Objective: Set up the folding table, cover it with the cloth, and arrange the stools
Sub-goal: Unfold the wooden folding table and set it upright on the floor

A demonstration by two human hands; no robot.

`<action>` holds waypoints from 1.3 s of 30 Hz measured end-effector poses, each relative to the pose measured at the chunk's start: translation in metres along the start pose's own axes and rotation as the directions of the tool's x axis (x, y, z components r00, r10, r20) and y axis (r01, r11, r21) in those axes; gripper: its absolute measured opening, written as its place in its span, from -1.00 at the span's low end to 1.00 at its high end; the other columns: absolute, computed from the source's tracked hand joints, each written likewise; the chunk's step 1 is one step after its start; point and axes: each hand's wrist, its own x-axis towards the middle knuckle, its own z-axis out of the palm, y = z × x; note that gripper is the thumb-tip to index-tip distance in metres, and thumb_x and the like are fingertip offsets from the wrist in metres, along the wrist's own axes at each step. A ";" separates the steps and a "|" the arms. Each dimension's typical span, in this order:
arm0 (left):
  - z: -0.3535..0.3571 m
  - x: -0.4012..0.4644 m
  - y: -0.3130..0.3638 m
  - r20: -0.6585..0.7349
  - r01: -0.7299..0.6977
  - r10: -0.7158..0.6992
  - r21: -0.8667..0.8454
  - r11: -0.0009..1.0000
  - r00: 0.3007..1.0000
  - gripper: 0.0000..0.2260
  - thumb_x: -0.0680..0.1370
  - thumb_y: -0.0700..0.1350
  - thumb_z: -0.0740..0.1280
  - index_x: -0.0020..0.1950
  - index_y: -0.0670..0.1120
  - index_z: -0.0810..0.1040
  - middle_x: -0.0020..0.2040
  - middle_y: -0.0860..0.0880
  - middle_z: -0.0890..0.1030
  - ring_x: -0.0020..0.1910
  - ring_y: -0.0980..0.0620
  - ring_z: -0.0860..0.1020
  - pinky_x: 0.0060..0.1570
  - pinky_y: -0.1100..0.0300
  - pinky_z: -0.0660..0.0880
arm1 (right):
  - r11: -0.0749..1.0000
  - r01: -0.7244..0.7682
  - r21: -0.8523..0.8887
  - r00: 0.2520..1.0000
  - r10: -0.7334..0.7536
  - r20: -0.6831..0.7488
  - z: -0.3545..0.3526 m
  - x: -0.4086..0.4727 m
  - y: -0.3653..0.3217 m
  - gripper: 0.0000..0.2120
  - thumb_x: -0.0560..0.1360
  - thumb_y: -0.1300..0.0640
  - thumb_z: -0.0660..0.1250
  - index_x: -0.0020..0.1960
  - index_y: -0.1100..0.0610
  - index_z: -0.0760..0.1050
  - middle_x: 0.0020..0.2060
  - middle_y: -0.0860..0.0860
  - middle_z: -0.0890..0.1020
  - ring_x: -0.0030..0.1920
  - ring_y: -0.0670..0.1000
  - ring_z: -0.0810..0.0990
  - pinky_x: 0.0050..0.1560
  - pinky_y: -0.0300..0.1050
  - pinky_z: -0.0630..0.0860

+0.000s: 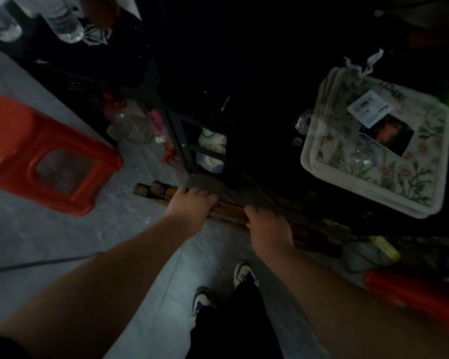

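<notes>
Head view, dim storeroom: I see both hands down on the folded wooden table (226,212), which lies flat on the grey floor (49,237) at the picture's centre, its capped leg ends pointing toward 9 o'clock. The left hand (192,204) has its fingers curled over the frame; the right hand (266,226), just beside it at 3 o'clock, grips the same edge. A red plastic stool (49,154) stands at 9 o'clock, well apart. A packaged floral cloth (376,149) rests at 2 o'clock on dark clutter. Two sneakers (223,288) show at 6 o'clock.
</notes>
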 end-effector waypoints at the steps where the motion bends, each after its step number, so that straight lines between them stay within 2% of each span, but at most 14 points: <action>1: -0.009 -0.014 0.000 -0.005 0.004 -0.004 -0.005 1.000 1.000 -0.66 0.59 -0.01 0.28 0.36 0.09 0.35 0.28 0.02 0.51 0.30 -0.07 0.44 0.21 0.00 0.30 | 1.000 0.005 0.009 1.000 -0.005 -0.002 -0.009 -0.010 -0.006 -0.80 0.61 0.10 0.19 0.23 -0.04 0.34 0.06 0.00 0.60 0.06 0.09 0.58 -0.04 0.01 0.46; 5: -0.062 -0.083 0.007 -0.070 0.016 -0.020 -0.052 0.998 0.997 -0.67 0.61 0.00 0.22 0.37 0.08 0.36 0.27 0.01 0.51 0.30 -0.08 0.44 0.19 0.00 0.30 | 0.999 0.039 0.020 0.999 -0.039 -0.023 -0.063 -0.062 -0.031 -0.82 0.61 0.12 0.19 0.19 -0.06 0.34 0.02 -0.03 0.59 0.01 0.06 0.58 -0.12 -0.02 0.44; 11: -0.128 -0.219 0.035 -0.178 0.045 -0.060 -0.091 0.995 0.982 -0.76 0.61 0.08 0.17 0.26 0.09 0.39 0.21 0.06 0.52 0.24 -0.05 0.46 0.16 0.01 0.33 | 0.984 0.176 0.000 0.982 -0.176 -0.065 -0.141 -0.170 -0.065 -0.86 0.62 0.08 0.19 0.16 -0.07 0.34 -0.02 -0.05 0.55 -0.02 0.04 0.55 -0.12 0.01 0.45; 14: -0.139 -0.290 0.060 -0.252 0.090 -0.113 -0.098 0.991 0.961 -0.76 0.57 0.06 0.14 0.22 0.10 0.41 0.15 0.07 0.54 0.20 -0.04 0.48 0.09 0.02 0.32 | 0.965 0.261 -0.011 0.961 -0.261 -0.094 -0.160 -0.226 -0.078 -0.85 0.61 0.08 0.21 0.16 -0.07 0.36 -0.03 -0.05 0.56 -0.03 0.04 0.56 -0.11 0.01 0.47; 17: -0.134 -0.356 0.092 -0.327 0.173 -0.207 -0.130 0.976 0.922 -0.79 0.56 0.08 0.20 0.17 0.11 0.45 0.06 0.08 0.56 0.12 -0.04 0.53 0.00 0.02 0.32 | 0.928 0.368 -0.059 0.920 -0.373 -0.120 -0.169 -0.278 -0.086 -0.84 0.61 0.08 0.22 0.18 -0.06 0.37 -0.01 -0.06 0.56 -0.01 0.04 0.55 -0.13 0.00 0.41; 20: -0.118 -0.416 0.126 -0.358 0.284 -0.318 -0.146 0.948 0.878 -0.83 0.54 0.11 0.29 0.10 0.14 0.45 -0.01 0.11 0.57 0.05 -0.01 0.55 -0.07 0.04 0.31 | 0.874 0.477 -0.086 0.863 -0.485 -0.140 -0.169 -0.325 -0.090 -0.84 0.61 0.07 0.22 0.17 -0.07 0.37 -0.03 -0.07 0.55 -0.01 0.04 0.55 -0.09 0.02 0.42; 22: -0.110 -0.455 0.151 -0.380 0.373 -0.405 -0.159 0.914 0.831 -0.83 0.52 0.05 0.32 0.10 0.15 0.45 -0.02 0.12 0.57 0.04 -0.01 0.55 -0.08 0.05 0.29 | 0.837 0.534 -0.121 0.826 -0.547 -0.136 -0.170 -0.356 -0.094 -0.83 0.60 0.07 0.21 0.17 -0.08 0.36 -0.03 -0.07 0.55 0.01 0.06 0.56 -0.06 0.03 0.44; 24: -0.106 -0.495 0.179 -0.386 0.440 -0.476 -0.183 0.879 0.790 -0.81 0.52 0.01 0.31 0.12 0.15 0.45 -0.01 0.11 0.57 0.05 -0.02 0.55 -0.06 0.04 0.31 | 0.791 0.593 -0.153 0.782 -0.610 -0.129 -0.170 -0.387 -0.099 -0.78 0.58 0.12 0.20 0.20 -0.10 0.35 0.00 -0.06 0.55 0.05 0.07 0.55 -0.02 0.04 0.43; 27: -0.098 -0.559 0.218 -0.382 0.525 -0.580 -0.248 0.814 0.719 -0.82 0.56 0.07 0.27 0.15 0.14 0.45 0.03 0.11 0.57 0.09 -0.02 0.54 0.02 0.01 0.37 | 0.722 0.667 -0.184 0.716 -0.689 -0.109 -0.171 -0.436 -0.114 -0.65 0.54 0.18 0.24 0.27 -0.11 0.34 0.04 -0.07 0.55 0.08 0.06 0.54 0.03 0.02 0.43; 29: -0.092 -0.602 0.238 -0.349 0.589 -0.658 -0.293 0.753 0.667 -0.82 0.58 0.12 0.25 0.17 0.16 0.45 0.06 0.12 0.58 0.12 0.00 0.53 0.07 0.00 0.39 | 0.673 0.711 -0.203 0.671 -0.736 -0.089 -0.171 -0.467 -0.129 -0.63 0.54 0.19 0.25 0.30 -0.10 0.34 0.06 -0.08 0.55 0.11 0.05 0.54 0.04 0.02 0.42; 33: -0.068 -0.687 0.277 -0.276 0.666 -0.761 -0.372 0.647 0.586 -0.81 0.59 0.13 0.26 0.20 0.18 0.46 0.12 0.15 0.57 0.16 0.05 0.53 0.13 0.02 0.42 | 0.531 0.819 -0.217 0.543 -0.840 -0.007 -0.158 -0.526 -0.167 -0.72 0.56 0.18 0.21 0.20 -0.11 0.38 -0.01 -0.08 0.55 0.06 0.05 0.55 -0.05 0.00 0.41; 39: -0.007 -0.794 0.330 -0.151 0.763 -0.878 -0.443 0.471 0.454 -0.81 0.59 0.14 0.26 0.17 0.17 0.46 0.12 0.15 0.57 0.17 0.06 0.53 0.11 0.03 0.43 | 0.337 0.918 -0.208 0.363 -0.926 0.103 -0.104 -0.601 -0.222 -0.78 0.57 0.14 0.17 0.16 -0.12 0.40 -0.01 -0.08 0.57 0.07 0.06 0.56 -0.04 0.01 0.41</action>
